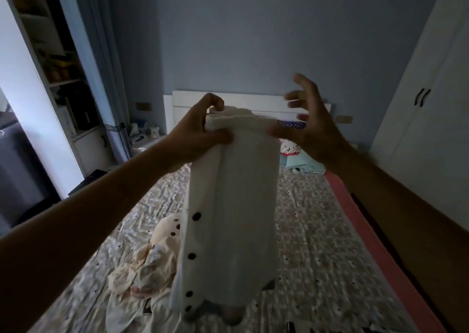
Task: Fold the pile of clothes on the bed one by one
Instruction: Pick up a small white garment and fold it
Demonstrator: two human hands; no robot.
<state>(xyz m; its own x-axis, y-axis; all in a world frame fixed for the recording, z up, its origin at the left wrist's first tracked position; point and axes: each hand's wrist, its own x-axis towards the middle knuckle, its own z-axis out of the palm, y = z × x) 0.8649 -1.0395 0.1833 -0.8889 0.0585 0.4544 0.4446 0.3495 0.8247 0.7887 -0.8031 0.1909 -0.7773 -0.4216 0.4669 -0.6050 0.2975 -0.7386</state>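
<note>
Dim blue bedroom walls surround a bed (355, 213) spread with a patterned quilt (319, 231) across the lower frame. At centre the left hand (198, 132) grips the bunched top edge of a white buttoned garment (228, 205), fingers curled over it and thumb beneath, so the cloth hangs straight down in mid-air above the bed. The right hand (312, 127), at centre right, is released, its fingers spread and blurred. Its thumb lies at the garment's right top corner, but I cannot tell whether it truly touches. The garment looks light, soft and limp, draping in one long column with a row of dark buttons (196, 216) down its left edge. It should hold in a pinch but will probably sag and twist wherever unsupported, so the best hold is likely both top corners, drawn apart to spread it. At lower left the pile of clothes (142, 271) lies crumpled on the quilt. Higher up, folded teal items (304, 166) sit near the white headboard (241, 101), and a wardrobe (418, 109) stands at right
</note>
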